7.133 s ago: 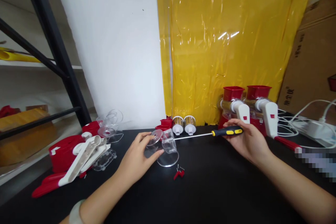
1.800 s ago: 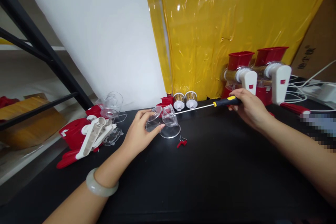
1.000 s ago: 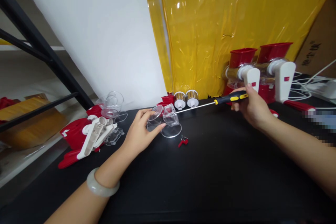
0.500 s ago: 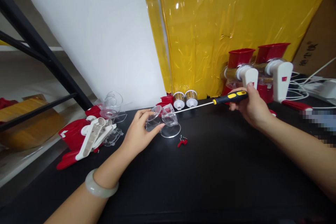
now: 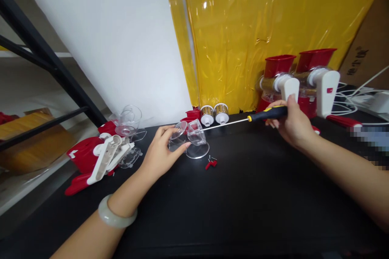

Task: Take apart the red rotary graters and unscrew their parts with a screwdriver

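My left hand [image 5: 162,151] grips a clear plastic housing [image 5: 197,132] from its left side, on the black table. In my right hand [image 5: 293,123] is a screwdriver [image 5: 269,113] with a black and yellow handle. Its long shaft points left, and the tip is at the clear housing; exactly what it touches is too small to tell. Small red pieces [image 5: 211,164] with screws [image 5: 214,158] lie just in front of the housing. Behind it stand two metal grater drums [image 5: 221,114] with white ends, beside red parts [image 5: 192,116].
Two red and white rotary graters [image 5: 328,93] stand at the back right, near white cables [image 5: 345,107]. Red bases with white cranks [image 5: 105,162] and clear housings [image 5: 129,121] lie at the left. A shelf rack [image 5: 60,73] borders the table [image 5: 231,210].
The screwdriver handle has turned a little in my right hand, so its yellow patches show differently. My left hand and the clear housing stay in place.
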